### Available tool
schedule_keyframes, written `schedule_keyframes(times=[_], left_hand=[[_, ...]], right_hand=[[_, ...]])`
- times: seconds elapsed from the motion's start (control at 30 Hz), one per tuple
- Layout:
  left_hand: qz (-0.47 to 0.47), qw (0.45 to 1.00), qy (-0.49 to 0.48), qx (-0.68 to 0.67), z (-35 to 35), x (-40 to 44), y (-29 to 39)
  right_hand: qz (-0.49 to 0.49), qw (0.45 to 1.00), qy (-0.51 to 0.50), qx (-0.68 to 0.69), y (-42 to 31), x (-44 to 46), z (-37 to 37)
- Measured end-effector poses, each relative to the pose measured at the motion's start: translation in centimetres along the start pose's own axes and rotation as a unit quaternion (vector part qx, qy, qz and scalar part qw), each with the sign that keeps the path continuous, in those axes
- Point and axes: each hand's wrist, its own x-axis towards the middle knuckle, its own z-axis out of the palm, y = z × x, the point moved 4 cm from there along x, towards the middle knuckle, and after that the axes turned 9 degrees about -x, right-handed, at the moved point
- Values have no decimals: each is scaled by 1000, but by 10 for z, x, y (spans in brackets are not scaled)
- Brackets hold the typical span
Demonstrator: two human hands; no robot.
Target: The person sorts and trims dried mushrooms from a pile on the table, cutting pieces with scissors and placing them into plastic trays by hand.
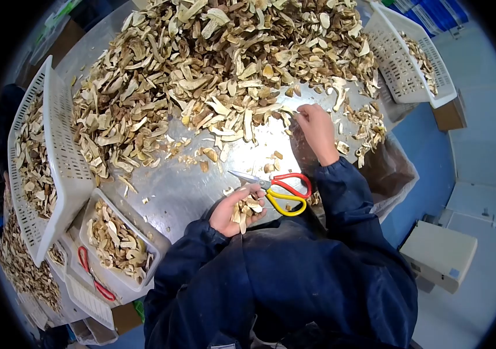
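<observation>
My left hand (237,210) is cupped, palm up, around several pale dried mushroom slices (244,213) near the front edge of the table. At the near side of the pile, my right hand (319,132) has its thumb and fingertips together on the end of a dried mushroom slice (286,110). Between the hands lie scissors (267,186) with one red and one yellow handle, blades pointing left. They rest just beyond my left fingertips. A large heap of dried mushroom slices (201,75) covers the far part of the metal table (169,200).
White perforated baskets holding slices stand at left (65,157) and far right (390,58). A white tub (154,256) of slices sits at lower left, beside red-handled scissors (92,272). A lined bin (396,168) stands off the right edge. Small scraps lie around the table.
</observation>
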Motion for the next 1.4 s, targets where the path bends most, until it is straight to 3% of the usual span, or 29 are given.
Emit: schedule_keyframes(times=[0.13, 0.23, 0.33, 0.4, 0.53, 0.7, 0.8, 0.97, 1.07, 1.23, 1.4], left_hand=[[9, 1000, -3, 6, -3, -1, 2], [9, 1000, 5, 23, 2, -1, 4], [32, 999, 13, 40, 15, -3, 6], [51, 997, 8, 51, 14, 0, 9], [97, 993, -14, 68, 20, 0, 17], [106, 985, 38, 128, 30, -7, 18], [113, 982, 62, 140, 19, -7, 19], [106, 940, 113, 305, 27, -15, 19], [81, 858, 108, 496, 30, -19, 17], [-5, 783, 52, 619, 31, -23, 5], [23, 740, 80, 668, 24, -25, 2]], right_hand=[[-30, 995, 3, -93, -8, 8, 13], [-10, 998, -53, 42, -22, -5, -3], [-71, 951, -196, 228, -70, -33, -34], [-63, 933, -232, 267, -85, -47, -43], [-124, 964, -122, 200, -104, -69, -42], [-169, 956, -134, 199, -125, -96, -32], [-156, 941, -193, 231, -123, -100, -36], [-62, 917, -267, 291, -110, -85, -38], [-139, 888, -337, 281, -104, -87, -27], [-124, 796, -514, 294, -96, -106, -8], [-66, 763, -570, 298, -87, -122, -4]])
